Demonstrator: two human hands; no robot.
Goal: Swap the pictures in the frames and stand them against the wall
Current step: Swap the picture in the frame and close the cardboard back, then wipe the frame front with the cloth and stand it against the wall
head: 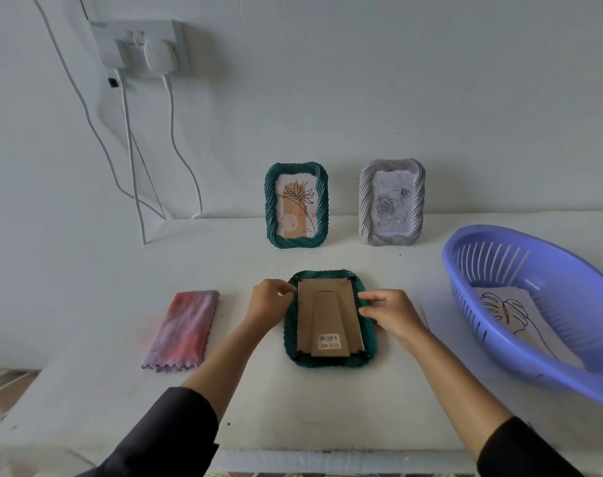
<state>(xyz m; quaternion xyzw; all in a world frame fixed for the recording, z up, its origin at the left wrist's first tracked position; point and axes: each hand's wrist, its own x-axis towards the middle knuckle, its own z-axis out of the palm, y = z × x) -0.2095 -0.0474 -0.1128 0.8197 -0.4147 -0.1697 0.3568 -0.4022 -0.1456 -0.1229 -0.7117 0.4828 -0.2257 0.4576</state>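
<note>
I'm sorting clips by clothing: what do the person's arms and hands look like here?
The left hand and right hand are bare: no gloves, rings or watch visible. The left sleeve and right sleeve are black and end near the elbows, leaving the forearms uncovered.

The flat frame (329, 362) showed a matt brown cardboard back (327, 304), its green rim ribbed. The green standing frame (271, 208) and the grey frame (365, 208) wore the same ridged moulding. The basket (568, 304) was smooth, shiny purple plastic, a matt paper sheet (520, 315) inside; the cloth (183, 330) looked soft and fuzzy, the desk (293, 407) matt white.
</note>
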